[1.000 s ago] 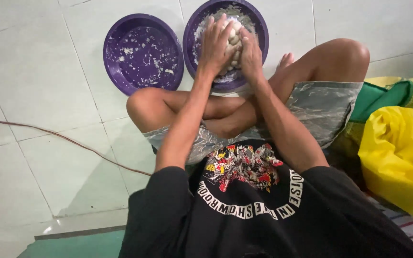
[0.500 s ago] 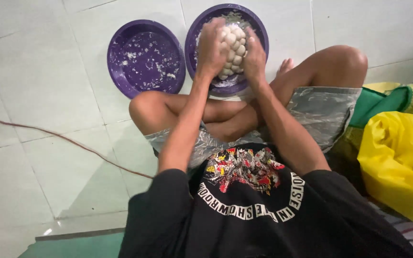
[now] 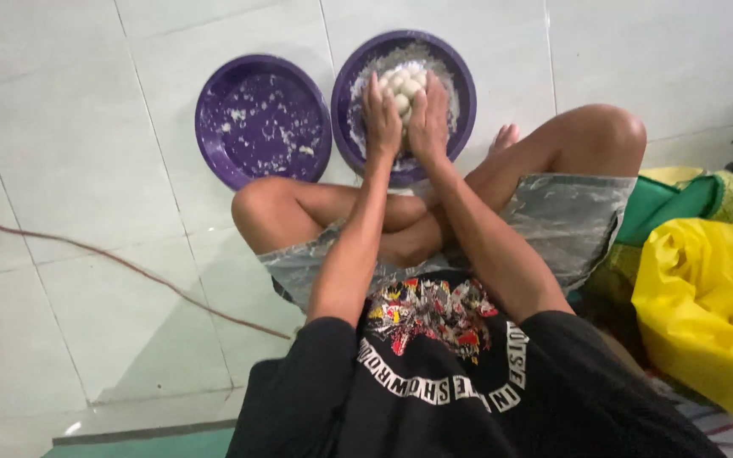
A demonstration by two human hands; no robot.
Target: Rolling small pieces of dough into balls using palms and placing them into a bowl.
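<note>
Both hands, left hand [image 3: 381,114] and right hand [image 3: 431,119], now cup my lumpy white dough ball [image 3: 405,85], lifted higher over the far purple plastic basin [image 3: 460,76].

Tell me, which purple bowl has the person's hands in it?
The purple bowl on the right. Both the left hand and right hand press a white lumpy ball there. The left purple bowl holds only scattered white bits.
</note>
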